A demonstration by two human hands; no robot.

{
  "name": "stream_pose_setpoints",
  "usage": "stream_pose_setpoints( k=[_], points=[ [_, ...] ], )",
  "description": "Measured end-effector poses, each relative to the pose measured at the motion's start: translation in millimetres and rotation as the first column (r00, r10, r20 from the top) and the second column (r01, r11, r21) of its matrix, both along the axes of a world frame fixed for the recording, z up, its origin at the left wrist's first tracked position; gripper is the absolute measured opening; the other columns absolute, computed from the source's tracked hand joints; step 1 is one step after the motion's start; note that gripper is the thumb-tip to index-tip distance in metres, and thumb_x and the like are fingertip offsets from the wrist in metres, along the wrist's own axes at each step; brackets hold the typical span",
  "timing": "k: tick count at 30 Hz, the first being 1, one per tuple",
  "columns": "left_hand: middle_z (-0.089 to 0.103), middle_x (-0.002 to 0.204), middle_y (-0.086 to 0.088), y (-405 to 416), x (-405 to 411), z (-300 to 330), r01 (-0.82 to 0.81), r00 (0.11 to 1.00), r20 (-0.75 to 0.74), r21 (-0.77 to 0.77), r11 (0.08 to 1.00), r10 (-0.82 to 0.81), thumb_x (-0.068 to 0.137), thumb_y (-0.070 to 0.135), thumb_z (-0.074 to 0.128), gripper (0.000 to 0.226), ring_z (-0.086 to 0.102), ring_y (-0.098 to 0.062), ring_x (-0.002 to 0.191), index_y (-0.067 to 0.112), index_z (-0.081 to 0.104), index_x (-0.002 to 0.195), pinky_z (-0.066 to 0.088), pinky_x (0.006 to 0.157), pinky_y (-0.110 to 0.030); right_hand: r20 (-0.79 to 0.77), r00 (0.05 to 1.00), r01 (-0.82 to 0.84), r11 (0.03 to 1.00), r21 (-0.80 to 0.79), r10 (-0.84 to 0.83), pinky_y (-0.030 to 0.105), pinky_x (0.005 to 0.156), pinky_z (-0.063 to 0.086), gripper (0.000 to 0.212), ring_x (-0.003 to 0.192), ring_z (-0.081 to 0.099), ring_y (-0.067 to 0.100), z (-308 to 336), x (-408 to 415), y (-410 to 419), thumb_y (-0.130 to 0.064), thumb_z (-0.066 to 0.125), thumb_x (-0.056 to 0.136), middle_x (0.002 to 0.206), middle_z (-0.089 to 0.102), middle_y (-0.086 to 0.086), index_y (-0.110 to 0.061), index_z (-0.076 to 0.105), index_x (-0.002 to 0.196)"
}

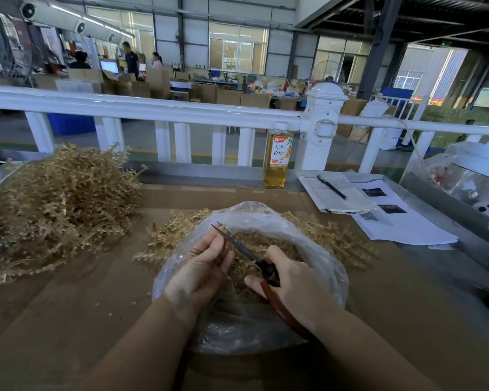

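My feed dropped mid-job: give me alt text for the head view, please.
Right hand grips red-handled scissors beside the curled left hand, above a clear bag of tan sprigs on a table. A sprig pile lies left; a bottle stands behind.

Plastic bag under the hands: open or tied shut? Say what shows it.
Open. The clear plastic bag lies with its mouth spread wide, and golden sprigs show inside it.
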State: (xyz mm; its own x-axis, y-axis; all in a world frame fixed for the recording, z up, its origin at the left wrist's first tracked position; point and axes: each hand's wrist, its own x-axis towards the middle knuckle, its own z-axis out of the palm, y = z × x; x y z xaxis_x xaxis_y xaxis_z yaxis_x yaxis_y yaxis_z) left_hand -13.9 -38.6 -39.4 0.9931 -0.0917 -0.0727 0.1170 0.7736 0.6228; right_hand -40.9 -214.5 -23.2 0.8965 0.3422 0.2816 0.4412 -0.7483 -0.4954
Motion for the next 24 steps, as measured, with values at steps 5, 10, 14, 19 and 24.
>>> stream_pose_setpoints(
  k=[5,10,14,19,24],
  points=[
    [0.068,0.06,0.0,-10,4,2,-0.204,0.964,-0.167,0.024,0.979,0.206,0.087,-0.009,0.052,0.027,0.069,-0.01,0.058,0.017,0.052,0.089,0.052,0.048,-0.019,0.059,0.997,0.062,0.993,-0.097,-0.056,0.019,0.059,0.04,0.031,0.07,0.057,0.005,-4,-2,4,-0.059,0.052,0.088,0.074,0.055,-0.014,-0.033,0.035,0.094],
    [0.06,0.069,-0.004,-20,9,1,-0.329,0.924,-0.144,0.172,0.928,0.354,0.088,-0.012,0.051,0.031,0.066,-0.018,0.069,0.017,0.044,0.08,0.052,0.047,-0.018,0.095,0.99,0.119,0.983,-0.143,-0.106,0.025,0.068,0.049,0.033,0.081,0.062,0.011,-9,-2,8,-0.059,0.048,0.09,0.088,0.061,-0.01,-0.031,0.035,0.102],
    [0.059,0.077,-0.008,-22,10,4,-0.327,0.92,-0.157,0.196,0.924,0.359,0.089,-0.012,0.05,0.03,0.064,-0.018,0.071,0.014,0.044,0.077,0.051,0.046,-0.018,0.128,0.985,0.134,0.979,-0.156,-0.115,0.024,0.064,0.042,0.037,0.079,0.059,0.013,-13,-2,10,-0.06,0.043,0.092,0.085,0.056,-0.007,-0.027,0.035,0.107],
    [0.056,0.074,-0.008,-23,8,8,-0.303,0.928,-0.162,0.195,0.933,0.336,0.089,-0.016,0.046,0.03,0.062,-0.02,0.073,0.011,0.044,0.076,0.053,0.048,-0.018,0.187,0.975,0.148,0.979,-0.14,-0.121,0.025,0.067,0.037,0.045,0.086,0.058,0.018,-20,0,13,-0.059,0.038,0.094,0.094,0.059,-0.001,-0.024,0.033,0.121],
    [0.056,0.077,-0.01,-22,6,9,-0.286,0.936,-0.154,0.195,0.938,0.317,0.09,-0.014,0.047,0.029,0.063,-0.022,0.076,0.01,0.043,0.075,0.055,0.05,-0.019,0.204,0.974,0.13,0.983,-0.133,-0.102,0.026,0.067,0.038,0.045,0.085,0.058,0.02,-24,3,13,-0.058,0.038,0.094,0.093,0.059,0.002,-0.024,0.032,0.123]
  ],
)
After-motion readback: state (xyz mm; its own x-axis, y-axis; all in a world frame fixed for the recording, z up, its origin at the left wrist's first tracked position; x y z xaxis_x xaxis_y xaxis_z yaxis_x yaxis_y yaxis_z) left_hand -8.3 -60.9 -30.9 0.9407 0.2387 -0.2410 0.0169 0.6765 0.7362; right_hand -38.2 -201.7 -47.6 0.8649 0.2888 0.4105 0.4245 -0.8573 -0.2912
